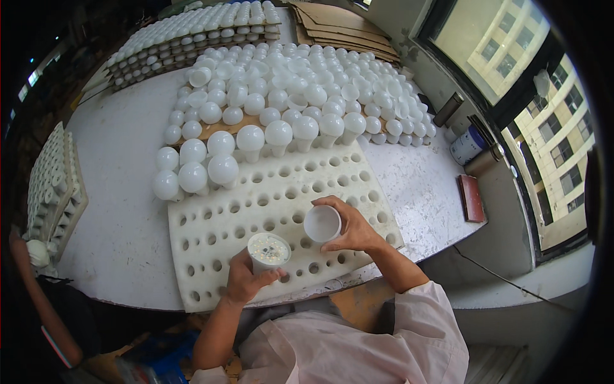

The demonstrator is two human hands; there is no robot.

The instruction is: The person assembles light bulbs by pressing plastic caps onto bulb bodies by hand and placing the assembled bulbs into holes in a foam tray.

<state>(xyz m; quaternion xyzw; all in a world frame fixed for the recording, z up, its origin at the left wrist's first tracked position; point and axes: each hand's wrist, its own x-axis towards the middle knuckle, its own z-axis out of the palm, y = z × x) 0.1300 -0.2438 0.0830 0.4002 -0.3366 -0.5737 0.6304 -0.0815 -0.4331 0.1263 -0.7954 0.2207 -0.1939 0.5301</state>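
At the near edge of a white round table [121,237], my left hand [246,281] grips a bulb base [268,251], fingers wrapped around its body, its open top with the small circuit disc facing up. My right hand [350,229] holds a white dome cover [322,223], fingers curled around its rim, the hollow side turned toward me. The two parts sit near each other but are not touching, both above the lower half of a white foam tray [211,224] dotted with empty holes.

Finished bulbs [220,168] fill the tray's far rows, and beyond them a dense field of bulbs [307,77] runs to the table's far side. Stacked trays [192,38] rise at the back left, flattened cardboard [345,29] at the back right. Bare tabletop lies open to my left and right of the tray. A window ledge [486,166] with a red block [472,197] closes the right side.
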